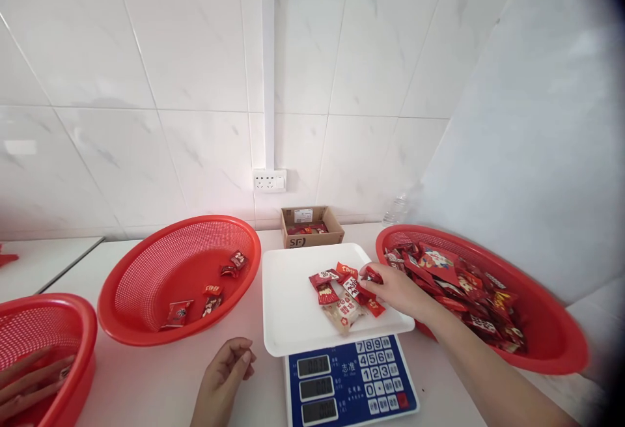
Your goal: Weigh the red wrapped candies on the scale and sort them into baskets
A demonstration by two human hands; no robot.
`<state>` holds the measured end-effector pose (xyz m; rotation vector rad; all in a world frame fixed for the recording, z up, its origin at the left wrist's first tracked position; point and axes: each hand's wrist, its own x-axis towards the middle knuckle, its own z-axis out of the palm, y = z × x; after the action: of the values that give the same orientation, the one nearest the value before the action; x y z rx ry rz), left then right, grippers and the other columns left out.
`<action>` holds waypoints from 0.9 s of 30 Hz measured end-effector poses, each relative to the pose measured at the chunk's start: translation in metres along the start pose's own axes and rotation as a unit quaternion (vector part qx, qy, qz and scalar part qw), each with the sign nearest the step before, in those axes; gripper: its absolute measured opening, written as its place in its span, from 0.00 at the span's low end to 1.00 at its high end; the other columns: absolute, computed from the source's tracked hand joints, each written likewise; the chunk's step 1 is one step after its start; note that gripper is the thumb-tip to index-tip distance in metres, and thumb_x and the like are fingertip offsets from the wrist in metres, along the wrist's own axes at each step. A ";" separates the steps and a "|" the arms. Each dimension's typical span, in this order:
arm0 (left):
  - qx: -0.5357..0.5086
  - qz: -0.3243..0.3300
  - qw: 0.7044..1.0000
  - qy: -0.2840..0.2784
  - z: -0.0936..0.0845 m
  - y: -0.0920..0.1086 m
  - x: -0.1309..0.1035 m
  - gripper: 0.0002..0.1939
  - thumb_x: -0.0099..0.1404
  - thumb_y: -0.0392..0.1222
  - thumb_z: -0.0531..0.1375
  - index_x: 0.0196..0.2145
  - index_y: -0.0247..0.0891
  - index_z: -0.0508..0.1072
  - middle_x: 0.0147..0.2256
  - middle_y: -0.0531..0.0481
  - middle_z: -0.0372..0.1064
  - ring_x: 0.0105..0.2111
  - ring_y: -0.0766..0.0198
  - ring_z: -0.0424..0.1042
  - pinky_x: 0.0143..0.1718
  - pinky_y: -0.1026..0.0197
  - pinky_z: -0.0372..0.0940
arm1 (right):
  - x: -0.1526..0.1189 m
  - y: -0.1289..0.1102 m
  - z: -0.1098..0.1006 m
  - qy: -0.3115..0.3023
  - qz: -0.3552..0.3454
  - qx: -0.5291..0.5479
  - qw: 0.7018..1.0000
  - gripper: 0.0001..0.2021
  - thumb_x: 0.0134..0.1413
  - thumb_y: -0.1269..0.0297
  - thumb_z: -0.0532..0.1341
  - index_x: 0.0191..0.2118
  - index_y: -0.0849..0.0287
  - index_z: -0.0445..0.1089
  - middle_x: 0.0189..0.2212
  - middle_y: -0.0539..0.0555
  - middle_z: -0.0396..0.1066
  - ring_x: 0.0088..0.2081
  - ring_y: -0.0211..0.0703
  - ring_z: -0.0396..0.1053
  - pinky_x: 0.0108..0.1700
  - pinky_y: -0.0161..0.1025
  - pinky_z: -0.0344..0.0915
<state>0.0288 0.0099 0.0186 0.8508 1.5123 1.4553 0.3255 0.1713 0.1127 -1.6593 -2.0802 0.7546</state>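
Observation:
My right hand (388,285) is over the white weighing tray (287,319), its fingers closed on a small red-wrapped snack packet (374,275). Under and beside it lies a small pile of red packets (326,291) and one clear-and-white packet (343,313). Left of the scale, just above the table, my left hand (227,373) has its fingers curled in toward the thumb, and nothing shows in it. The tray sits on a blue digital scale (349,375) with a keypad; its display digits are too faint to read surely.
At right, a red basket (561,349) holds many packets. Another red basket (170,238) at left has several packets. In a third basket (85,329), at the lower left, are what look like another person's arms. A cardboard box (319,239) and clear bottle (396,209) stand near the wall.

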 end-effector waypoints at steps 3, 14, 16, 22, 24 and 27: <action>-0.002 0.003 1.000 0.003 -0.001 0.004 -0.001 0.19 0.52 0.58 0.63 0.32 0.40 0.73 0.25 0.52 0.69 0.26 0.62 0.67 0.30 0.62 0.64 | -0.005 -0.014 0.000 0.076 -0.049 -0.003 0.996 0.07 0.50 0.59 0.56 0.33 0.54 0.67 0.31 0.51 0.74 0.34 0.46 0.71 0.38 0.40 0.66; -0.009 -0.003 1.000 -0.020 -0.002 0.005 0.000 0.20 0.51 0.59 0.64 0.32 0.39 0.73 0.25 0.52 0.68 0.26 0.62 0.67 0.30 0.62 0.64 | -0.010 -0.047 0.005 0.150 -0.096 0.010 0.984 0.13 0.54 0.53 0.53 0.39 0.54 0.68 0.30 0.51 0.73 0.32 0.44 0.70 0.34 0.38 0.63; -0.027 0.007 1.000 -0.003 0.001 0.002 -0.001 0.21 0.50 0.59 0.63 0.31 0.39 0.73 0.24 0.53 0.68 0.25 0.63 0.66 0.29 0.62 0.63 | -0.005 -0.041 0.012 0.074 -0.046 -0.053 0.995 0.13 0.54 0.51 0.53 0.35 0.53 0.68 0.24 0.49 0.71 0.27 0.43 0.68 0.29 0.37 0.60; -0.046 0.016 0.999 0.000 0.004 -0.004 0.001 0.21 0.49 0.60 0.64 0.30 0.39 0.73 0.23 0.53 0.67 0.24 0.64 0.65 0.27 0.63 0.61 | 0.005 -0.037 0.027 0.000 -0.077 -0.159 0.984 0.13 0.52 0.61 0.56 0.44 0.48 0.69 0.41 0.49 0.73 0.41 0.44 0.69 0.34 0.36 0.56; -0.047 0.016 0.999 0.001 0.003 -0.005 0.001 0.22 0.48 0.61 0.64 0.30 0.39 0.73 0.23 0.53 0.67 0.23 0.64 0.65 0.27 0.62 0.61 | 0.009 -0.039 0.030 0.000 -0.086 -0.196 0.977 0.10 0.53 0.63 0.55 0.40 0.51 0.71 0.39 0.51 0.72 0.41 0.44 0.68 0.33 0.35 0.54; -0.050 0.022 0.998 0.004 0.003 -0.006 0.002 0.22 0.48 0.61 0.64 0.30 0.39 0.73 0.23 0.53 0.67 0.23 0.64 0.64 0.27 0.62 0.61 | 0.014 -0.042 0.031 0.020 -0.085 -0.238 0.967 0.10 0.54 0.66 0.53 0.34 0.53 0.72 0.35 0.52 0.71 0.38 0.43 0.67 0.30 0.35 0.51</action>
<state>0.0312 0.0127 0.0124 0.8245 1.4214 1.5546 0.2712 0.1729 0.1133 -1.6671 -2.4700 0.1665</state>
